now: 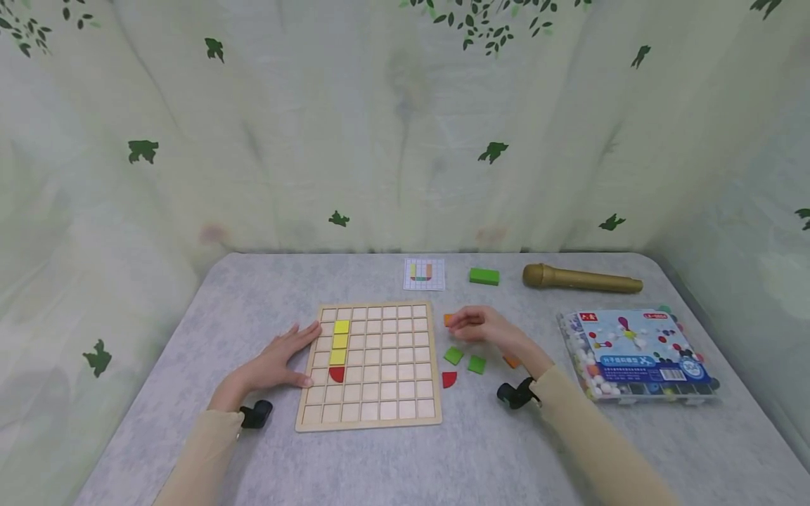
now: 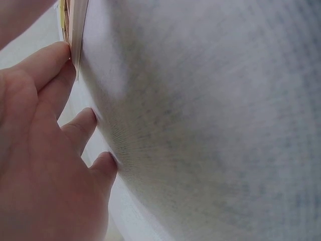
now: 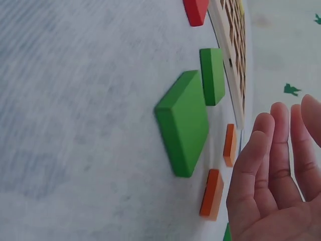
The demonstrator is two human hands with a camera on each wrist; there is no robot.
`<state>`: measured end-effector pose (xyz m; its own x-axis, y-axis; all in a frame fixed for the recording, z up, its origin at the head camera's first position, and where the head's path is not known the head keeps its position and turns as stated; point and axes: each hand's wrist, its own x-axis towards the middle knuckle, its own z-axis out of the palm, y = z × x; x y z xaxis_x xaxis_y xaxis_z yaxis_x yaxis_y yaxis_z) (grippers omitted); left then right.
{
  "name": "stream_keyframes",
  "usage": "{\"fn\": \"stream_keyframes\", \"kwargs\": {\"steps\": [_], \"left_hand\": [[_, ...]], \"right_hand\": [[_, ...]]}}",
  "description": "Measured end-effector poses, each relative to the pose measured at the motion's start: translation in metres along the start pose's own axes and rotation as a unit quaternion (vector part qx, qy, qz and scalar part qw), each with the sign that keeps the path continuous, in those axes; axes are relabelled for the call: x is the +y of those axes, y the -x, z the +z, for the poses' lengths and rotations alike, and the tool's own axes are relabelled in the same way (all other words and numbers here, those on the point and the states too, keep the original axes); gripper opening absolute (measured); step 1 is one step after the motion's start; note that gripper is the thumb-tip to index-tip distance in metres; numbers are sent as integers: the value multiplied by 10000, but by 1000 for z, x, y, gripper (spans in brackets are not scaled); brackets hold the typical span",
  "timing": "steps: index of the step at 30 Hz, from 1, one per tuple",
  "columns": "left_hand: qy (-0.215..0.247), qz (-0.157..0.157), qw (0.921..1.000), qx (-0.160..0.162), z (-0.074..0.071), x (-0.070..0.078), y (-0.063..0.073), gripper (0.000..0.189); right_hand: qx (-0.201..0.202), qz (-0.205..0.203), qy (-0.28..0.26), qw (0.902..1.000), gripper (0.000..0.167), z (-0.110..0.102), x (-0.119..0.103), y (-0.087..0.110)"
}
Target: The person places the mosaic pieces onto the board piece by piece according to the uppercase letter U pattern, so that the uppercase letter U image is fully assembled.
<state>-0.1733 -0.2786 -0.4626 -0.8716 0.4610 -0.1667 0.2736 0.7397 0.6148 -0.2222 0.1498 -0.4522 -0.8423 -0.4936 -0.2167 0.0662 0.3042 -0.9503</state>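
My left hand (image 1: pixel 285 358) rests at the left edge of a wooden grid board (image 1: pixel 436 393), fingers spread, fingertips right at the frame; in the left wrist view its fingers touch the board's side and the table. A column of three yellow squares (image 1: pixel 339 341) sits in the grid, with a red quarter-round piece (image 1: pixel 337 374) below it. To the right of the board, my right hand (image 1: pixel 484 327) hovers with loosely bent fingers, nothing visible in them. An orange piece (image 1: pixel 448 320) shows beside its fingertips, another orange piece (image 3: pixel 212 195) under the hand.
Two green squares (image 1: pixel 453 355) and a red quarter-round (image 1: pixel 449 379) lie right of the board. Behind are a pattern card (image 1: pixel 425 274), a green block (image 1: pixel 484 276) and a gold microphone-shaped object (image 1: pixel 582 279). A molecule-model box (image 1: pixel 639 355) stands at the right.
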Motion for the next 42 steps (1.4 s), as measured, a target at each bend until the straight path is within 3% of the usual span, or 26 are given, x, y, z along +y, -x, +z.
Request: {"fn": "stream_keyframes", "kwargs": {"steps": [9, 17, 31, 35, 42], "left_hand": [[-6, -13, 10000, 10, 0, -1, 0, 105], [49, 6, 10000, 13, 0, 0, 1, 105], [99, -76, 9999, -40, -2, 4, 1, 104], [140, -110, 9998, -59, -2, 4, 1, 104], [110, -103, 9999, -64, -2, 4, 1, 104]], "right_hand": [[-217, -130, 132, 9996, 25, -1, 10, 7], [-374, -386, 675, 9963, 22, 5, 15, 8], [-33, -787, 2285, 9703, 26, 21, 10, 4], [21, -719, 2324, 9700, 26, 22, 8, 4], [-280, -560, 1841, 9809, 18, 18, 0, 7]]}}
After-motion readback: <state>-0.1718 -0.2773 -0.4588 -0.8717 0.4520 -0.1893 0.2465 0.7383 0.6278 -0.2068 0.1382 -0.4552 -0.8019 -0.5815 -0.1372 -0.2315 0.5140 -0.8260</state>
